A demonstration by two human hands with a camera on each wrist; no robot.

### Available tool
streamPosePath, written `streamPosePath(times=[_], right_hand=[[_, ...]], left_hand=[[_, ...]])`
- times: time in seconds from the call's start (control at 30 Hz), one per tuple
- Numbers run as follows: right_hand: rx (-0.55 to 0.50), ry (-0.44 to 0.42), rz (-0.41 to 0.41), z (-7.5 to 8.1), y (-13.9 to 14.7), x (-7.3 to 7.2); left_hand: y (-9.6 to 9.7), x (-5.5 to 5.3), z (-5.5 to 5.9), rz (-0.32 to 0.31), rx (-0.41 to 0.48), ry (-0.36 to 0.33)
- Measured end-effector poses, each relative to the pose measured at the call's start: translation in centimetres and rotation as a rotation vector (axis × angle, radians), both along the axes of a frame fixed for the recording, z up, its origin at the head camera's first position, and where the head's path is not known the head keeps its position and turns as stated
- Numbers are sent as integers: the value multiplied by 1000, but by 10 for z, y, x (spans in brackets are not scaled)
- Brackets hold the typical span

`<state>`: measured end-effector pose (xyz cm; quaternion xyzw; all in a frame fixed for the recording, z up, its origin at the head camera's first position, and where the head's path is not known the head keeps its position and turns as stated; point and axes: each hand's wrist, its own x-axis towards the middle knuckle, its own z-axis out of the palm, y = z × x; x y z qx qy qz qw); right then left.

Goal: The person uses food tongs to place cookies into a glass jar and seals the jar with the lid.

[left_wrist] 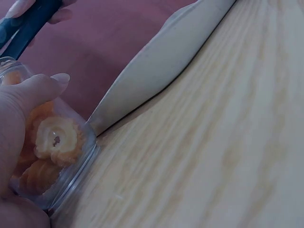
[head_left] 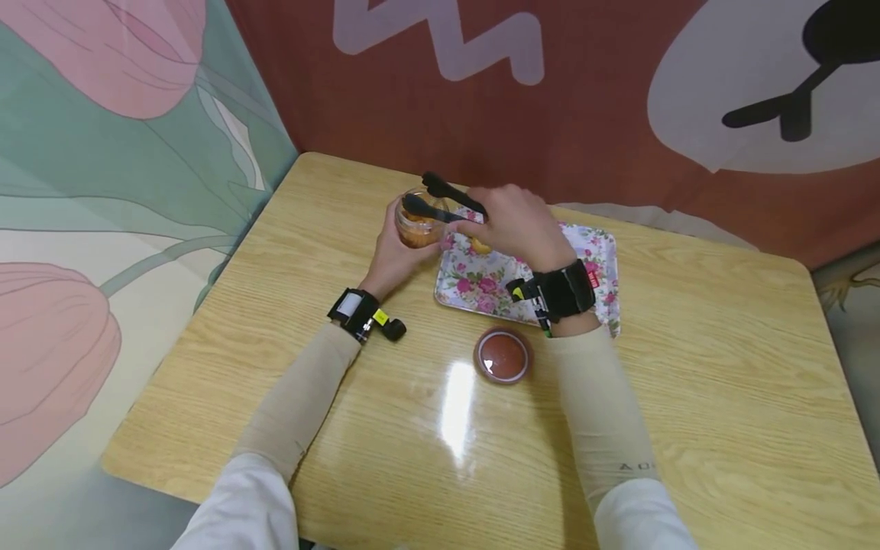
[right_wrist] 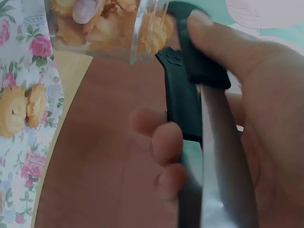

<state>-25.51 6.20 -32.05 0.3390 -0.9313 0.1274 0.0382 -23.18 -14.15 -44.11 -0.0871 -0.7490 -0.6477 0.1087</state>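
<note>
My left hand [head_left: 399, 258] grips a clear jar [head_left: 416, 233] of ring-shaped, ridged butter cookies [left_wrist: 57, 140], its thumb lying across the jar's side in the left wrist view. The jar's mouth is uncovered. In my right hand [head_left: 524, 223] is a pair of metal tongs [right_wrist: 221, 161] with black tips [right_wrist: 183, 102], held by thumb and curled fingers. The tongs' arms stand apart. One black tip overlaps the jar's mouth in the head view; the other lies beyond it. In the right wrist view a cookie [right_wrist: 159, 35] shows at the mouth, close to the tips.
A flower-patterned tray [head_left: 467, 294] lies under my right hand, with two cookies [right_wrist: 14, 111] on it. Nearer me, a round reddish-brown lid [head_left: 503, 357] rests on the wooden table [head_left: 385, 428]. A printed wall covering [head_left: 591, 137] runs along the table's far edge.
</note>
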Motion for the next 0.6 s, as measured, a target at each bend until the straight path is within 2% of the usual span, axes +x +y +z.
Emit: streamPosePath(times=[0.4,0.6], right_hand=[[-47,-57,-44,-2,4,2],[-62,-53,-46,0,9,3]], left_hand=[[1,2,1,-5,0,10],[-1,2,0,9,-8,7]])
